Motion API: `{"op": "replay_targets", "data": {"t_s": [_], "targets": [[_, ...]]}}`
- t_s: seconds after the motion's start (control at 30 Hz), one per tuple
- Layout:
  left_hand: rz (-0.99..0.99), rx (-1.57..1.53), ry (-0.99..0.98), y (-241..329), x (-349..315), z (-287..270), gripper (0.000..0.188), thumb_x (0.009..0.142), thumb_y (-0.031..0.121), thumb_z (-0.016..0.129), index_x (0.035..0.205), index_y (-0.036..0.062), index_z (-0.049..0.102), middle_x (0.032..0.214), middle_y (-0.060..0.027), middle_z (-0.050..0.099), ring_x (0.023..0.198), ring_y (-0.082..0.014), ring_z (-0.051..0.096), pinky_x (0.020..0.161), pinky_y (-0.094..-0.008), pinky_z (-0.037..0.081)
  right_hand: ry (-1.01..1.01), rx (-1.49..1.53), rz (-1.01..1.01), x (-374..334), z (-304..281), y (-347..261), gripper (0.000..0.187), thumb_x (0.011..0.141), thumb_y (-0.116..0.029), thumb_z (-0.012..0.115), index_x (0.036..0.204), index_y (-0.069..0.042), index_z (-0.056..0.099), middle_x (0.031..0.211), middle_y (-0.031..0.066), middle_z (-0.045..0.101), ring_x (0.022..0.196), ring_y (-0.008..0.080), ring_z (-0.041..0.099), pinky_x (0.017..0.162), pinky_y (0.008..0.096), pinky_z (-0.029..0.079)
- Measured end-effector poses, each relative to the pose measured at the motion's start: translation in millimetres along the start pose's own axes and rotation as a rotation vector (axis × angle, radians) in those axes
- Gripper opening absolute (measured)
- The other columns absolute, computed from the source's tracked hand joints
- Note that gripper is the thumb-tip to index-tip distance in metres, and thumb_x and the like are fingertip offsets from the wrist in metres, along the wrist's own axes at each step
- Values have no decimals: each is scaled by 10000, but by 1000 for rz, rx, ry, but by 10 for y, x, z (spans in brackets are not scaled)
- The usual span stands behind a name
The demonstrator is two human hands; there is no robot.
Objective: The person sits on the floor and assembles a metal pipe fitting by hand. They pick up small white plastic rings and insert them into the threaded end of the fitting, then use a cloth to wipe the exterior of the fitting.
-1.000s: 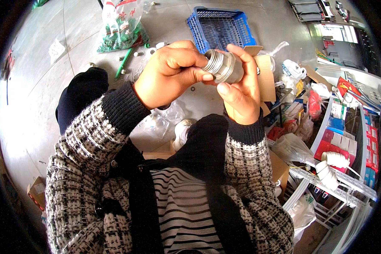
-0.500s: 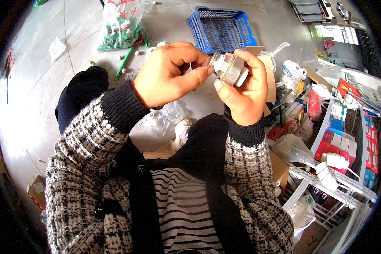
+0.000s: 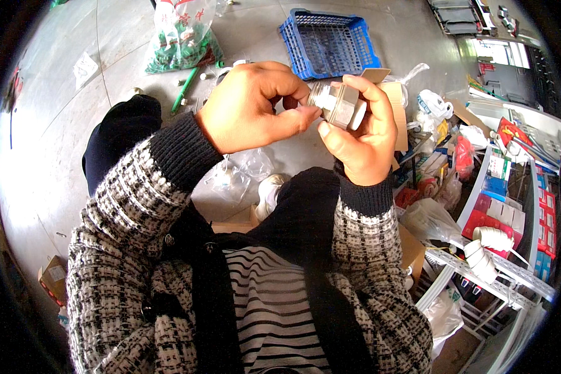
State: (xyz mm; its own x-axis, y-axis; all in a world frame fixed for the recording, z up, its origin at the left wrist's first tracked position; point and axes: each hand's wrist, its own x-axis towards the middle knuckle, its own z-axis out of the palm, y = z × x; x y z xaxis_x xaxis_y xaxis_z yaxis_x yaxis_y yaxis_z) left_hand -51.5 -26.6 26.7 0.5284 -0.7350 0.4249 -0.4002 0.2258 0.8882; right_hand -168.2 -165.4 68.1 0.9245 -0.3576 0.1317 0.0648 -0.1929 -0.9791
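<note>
A metallic pipe fitting [image 3: 342, 107] with a hexagonal body and a narrower threaded end is up between my hands. My right hand [image 3: 368, 138] is closed round its body, the thumb on the near side and the fingers behind. Pressed together at the threaded end are the thumb and forefinger of my left hand [image 3: 250, 111]. Something white shows on the thread beside those fingertips; I cannot tell what it is. A pale round end of the fitting shows by the right palm.
Beyond my hands a blue plastic crate [image 3: 293, 48] stands on the floor. Left of it are a clear bag of green fittings [image 3: 184, 47] and a green tube [image 3: 184, 91]. Cartons, bags and a white metal rack [image 3: 480, 274] crowd my right side. Clear plastic bags [image 3: 234, 181] lie below my hands.
The left fingertips have shifted slightly along the threaded end, and more white shows there. Both hands and the fitting have moved a little to the right.
</note>
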Motion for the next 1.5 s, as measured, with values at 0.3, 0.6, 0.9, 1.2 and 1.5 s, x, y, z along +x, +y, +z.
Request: {"op": "replay_targets", "data": {"t_s": [0.3,0.6,0.9,1.2,1.5], "targets": [[-118,-215,-3,-43,-29,52,109,756,83,595,724,-19,578,654,-54,504,600,-105,464,523,-262,366,-8,19,36,-7,0,-16,547,641,46,671,1144,-4,462,929,40,569,823,105,560,746,252,463],[-228,-329,-49,47,-24,37,154,800,98,548,725,-32,578,667,-46,522,613,-91,487,538,-240,392,2,48,70,-5,4,-50,544,642,40,673,1143,-3,463,919,42,572,817,105,561,746,256,466],[-165,-298,1,-88,-29,28,96,797,81,594,792,-15,590,723,-43,514,654,-95,477,570,-239,377,-3,35,40,-18,14,-82,563,638,51,675,1156,-11,461,966,63,562,880,126,559,774,272,465],[194,166,124,47,6,5,298,736,74,681,1016,4,606,779,-76,544,641,-167,528,563,-265,416,38,33,32,6,-18,-58,561,642,54,668,1157,-15,459,950,59,567,850,123,563,759,265,464],[64,112,-121,-52,45,-50,254,778,114,644,995,-17,631,702,-119,580,652,-209,566,604,-305,451,-5,-151,48,-4,-55,-30,517,605,57,667,1099,-5,531,938,35,539,842,107,551,729,248,459]]}}
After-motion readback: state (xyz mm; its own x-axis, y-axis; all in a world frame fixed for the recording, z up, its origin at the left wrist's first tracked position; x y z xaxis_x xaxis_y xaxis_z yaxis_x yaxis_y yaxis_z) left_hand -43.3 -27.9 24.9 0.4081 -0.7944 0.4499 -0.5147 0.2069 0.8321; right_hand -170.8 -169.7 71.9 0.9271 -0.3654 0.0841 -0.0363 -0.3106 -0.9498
